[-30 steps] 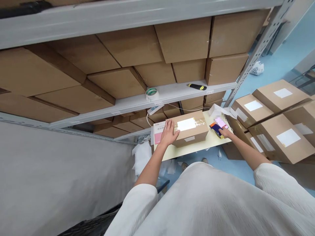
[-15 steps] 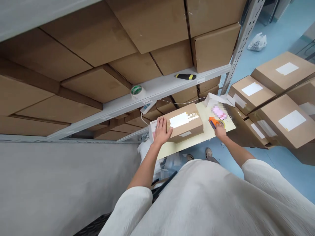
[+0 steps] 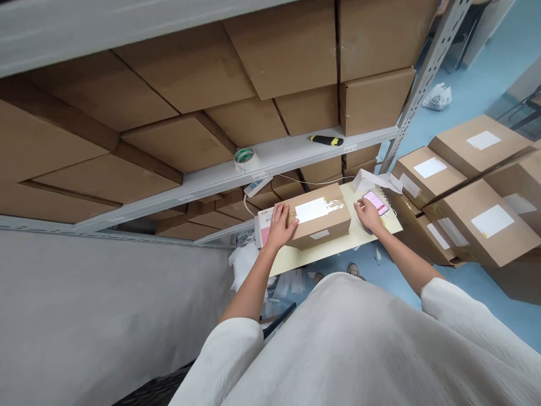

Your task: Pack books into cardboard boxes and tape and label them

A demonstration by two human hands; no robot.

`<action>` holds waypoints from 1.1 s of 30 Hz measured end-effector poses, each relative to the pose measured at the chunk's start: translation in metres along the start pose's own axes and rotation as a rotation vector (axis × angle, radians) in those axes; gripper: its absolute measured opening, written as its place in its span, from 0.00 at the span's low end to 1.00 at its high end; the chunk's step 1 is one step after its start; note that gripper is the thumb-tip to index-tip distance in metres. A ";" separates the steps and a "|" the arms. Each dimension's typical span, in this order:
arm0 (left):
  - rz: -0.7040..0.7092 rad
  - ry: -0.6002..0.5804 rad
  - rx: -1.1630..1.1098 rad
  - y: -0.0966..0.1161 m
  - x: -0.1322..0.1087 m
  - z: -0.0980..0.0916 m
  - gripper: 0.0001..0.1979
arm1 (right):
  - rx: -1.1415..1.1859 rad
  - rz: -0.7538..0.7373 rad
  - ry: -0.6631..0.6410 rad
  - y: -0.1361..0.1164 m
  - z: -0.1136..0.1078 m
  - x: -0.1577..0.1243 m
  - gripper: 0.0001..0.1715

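Observation:
My left hand (image 3: 279,226) lies flat on the left end of a taped cardboard box (image 3: 323,232), its fingers spread over the top. A white label (image 3: 311,210) and shiny clear tape are on the box's top, and a smaller label is on its near side. My right hand (image 3: 367,215) is at the right of the box, apart from it, fingers loosely apart with nothing visible in them. Just beside it lies a phone (image 3: 376,202) with a lit pink screen. Under the wrist shows part of a dark thing with a yellow edge, mostly hidden.
The box rests on a pale yellow tabletop (image 3: 296,259). A metal shelf (image 3: 287,154) full of cartons runs along the back, with a tape roll (image 3: 245,159) and a utility knife (image 3: 325,140) on its ledge. Labelled cartons (image 3: 490,220) are stacked at the right.
My right hand has let go of the orange tape dispenser, which is now out of sight, and has moved left and up beside the phone. My left hand stays on the box.

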State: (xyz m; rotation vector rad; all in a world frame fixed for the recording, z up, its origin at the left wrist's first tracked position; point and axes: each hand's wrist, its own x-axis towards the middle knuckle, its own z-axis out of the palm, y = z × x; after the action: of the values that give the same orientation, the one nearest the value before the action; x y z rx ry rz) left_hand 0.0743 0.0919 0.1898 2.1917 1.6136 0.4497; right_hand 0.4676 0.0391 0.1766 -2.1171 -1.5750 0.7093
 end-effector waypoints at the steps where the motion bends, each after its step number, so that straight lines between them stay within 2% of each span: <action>1: -0.020 0.025 -0.024 0.000 0.001 0.000 0.36 | 0.061 -0.032 -0.004 -0.016 -0.005 0.009 0.31; 3: -0.085 0.092 -0.059 0.000 0.003 0.002 0.36 | 0.106 -0.070 -0.032 -0.045 -0.011 0.025 0.37; 6: -0.243 0.165 -0.127 0.002 0.008 0.006 0.43 | 0.050 -0.071 -0.079 -0.073 -0.011 0.038 0.44; 8: -0.365 0.135 -0.249 0.005 0.009 0.008 0.45 | 0.001 -0.060 -0.106 -0.081 -0.009 0.040 0.40; 11: -0.490 0.055 -0.466 0.011 0.006 0.006 0.38 | -0.029 -0.068 -0.116 -0.081 -0.008 0.038 0.30; 15: -0.456 0.112 -0.575 0.023 -0.003 -0.006 0.31 | 0.021 -0.116 -0.058 -0.078 -0.019 0.030 0.29; 19: -0.356 0.248 -0.597 0.033 -0.004 -0.021 0.34 | 0.123 -0.133 0.076 -0.080 -0.036 0.023 0.40; 22: -0.320 0.315 -0.605 0.033 -0.001 -0.023 0.36 | 0.151 -0.145 0.096 -0.079 -0.042 0.017 0.49; 25: -0.392 0.311 -0.631 0.026 -0.004 -0.012 0.35 | 0.162 -0.155 0.072 -0.068 -0.036 0.010 0.52; 28: -0.495 0.228 -0.613 0.015 -0.015 0.011 0.34 | 0.167 -0.123 0.033 -0.048 -0.018 0.000 0.55; 33: -0.549 0.059 -0.560 0.000 -0.047 0.057 0.34 | 0.060 0.014 -0.177 -0.006 0.020 -0.019 0.50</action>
State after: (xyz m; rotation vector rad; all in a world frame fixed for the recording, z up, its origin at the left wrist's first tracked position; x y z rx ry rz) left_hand 0.0871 0.0409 0.1387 1.2821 1.7611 0.6927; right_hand 0.4457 0.0228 0.1673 -2.0723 -1.6080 0.9602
